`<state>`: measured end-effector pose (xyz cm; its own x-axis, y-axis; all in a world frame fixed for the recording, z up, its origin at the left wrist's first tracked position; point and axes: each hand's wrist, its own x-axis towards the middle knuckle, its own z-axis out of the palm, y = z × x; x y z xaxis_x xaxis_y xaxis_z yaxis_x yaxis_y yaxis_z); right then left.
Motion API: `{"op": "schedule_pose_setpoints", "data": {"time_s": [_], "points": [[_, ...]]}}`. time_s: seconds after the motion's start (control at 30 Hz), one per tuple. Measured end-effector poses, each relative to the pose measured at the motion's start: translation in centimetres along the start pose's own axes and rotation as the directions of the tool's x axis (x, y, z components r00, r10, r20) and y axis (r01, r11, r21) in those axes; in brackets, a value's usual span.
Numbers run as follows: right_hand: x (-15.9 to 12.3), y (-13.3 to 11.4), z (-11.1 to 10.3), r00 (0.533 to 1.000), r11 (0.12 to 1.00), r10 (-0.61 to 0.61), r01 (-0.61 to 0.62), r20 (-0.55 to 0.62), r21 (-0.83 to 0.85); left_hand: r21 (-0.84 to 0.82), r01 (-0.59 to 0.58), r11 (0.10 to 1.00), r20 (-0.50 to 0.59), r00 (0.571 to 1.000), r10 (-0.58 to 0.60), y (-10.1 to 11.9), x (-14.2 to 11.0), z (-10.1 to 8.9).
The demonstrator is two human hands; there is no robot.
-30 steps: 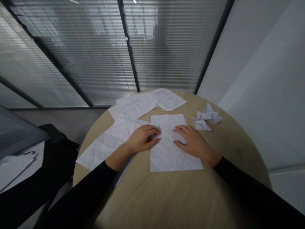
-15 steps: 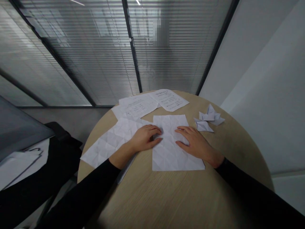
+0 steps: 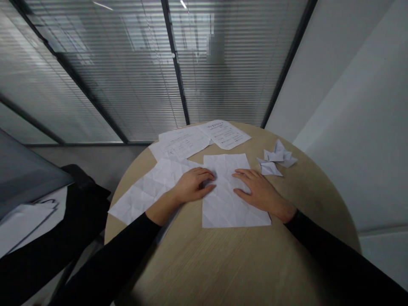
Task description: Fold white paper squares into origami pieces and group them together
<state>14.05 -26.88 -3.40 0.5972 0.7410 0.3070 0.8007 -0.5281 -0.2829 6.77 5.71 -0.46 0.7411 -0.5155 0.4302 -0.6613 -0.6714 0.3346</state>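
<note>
On your far left, a bulky black object [image 3: 76, 221] stands beside the table, with loose white papers [image 3: 22, 225] lying on it. In front of you is a round, pale wood-grain table [image 3: 204, 272], and on its left side lies a large sheet of thin white creased paper [image 3: 148, 193], set at an angle and covered in criss-crossing fold lines. Your left hand [image 3: 194, 185] rests on that sheet's right end, its fingers [image 3: 205, 174] gently curled and close together, pinching nothing, with the tips at the edge of the next sheet.

That next sheet, a rectangular piece of white creased paper [image 3: 229, 208], lies flat and nearly square to you at the table's middle, its surface just as finely faceted with folds. Your right hand [image 3: 259, 193] lies open on its right side, fingers [image 3: 245, 173] slightly spread and holding nothing.

Beyond both sheets, two printed white pages [image 3: 223, 134] overlap near the far rim (the print is too small to read). To the right, pointed white folded-paper figures [image 3: 276, 159] sit near your right fingertips, without touching them.
</note>
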Motion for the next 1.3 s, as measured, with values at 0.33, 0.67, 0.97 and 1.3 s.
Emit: {"op": "schedule_pose_setpoints", "data": {"time_s": [0.33, 0.67, 0.97, 1.3], "points": [[-0.1, -0.3, -0.4, 1.0, 1.0, 0.004, -0.004, 0.013, 0.024, 0.0, 0.018, 1.0, -0.003, 1.0, -0.018, 0.3, -0.1, 0.0], [-0.8, -0.4, -0.5, 0.999, 0.998, 0.016, -0.018, 0.037, 0.052, -0.022, 0.052, 0.998, 0.01, 0.999, -0.052, 0.3, -0.5, 0.2], [-0.6, -0.5, -0.8, 0.999, 0.997, 0.011, -0.013, 0.038, 0.078, -0.018, 0.069, 0.997, 0.013, 0.998, -0.068, 0.4, -0.6, 0.2], [-0.5, 0.0, -1.0, 0.998, 0.999, -0.007, 0.004, 0.067, 0.042, -0.006, 0.037, 0.999, 0.016, 0.999, -0.037, 0.2, -0.3, 0.3]]}}
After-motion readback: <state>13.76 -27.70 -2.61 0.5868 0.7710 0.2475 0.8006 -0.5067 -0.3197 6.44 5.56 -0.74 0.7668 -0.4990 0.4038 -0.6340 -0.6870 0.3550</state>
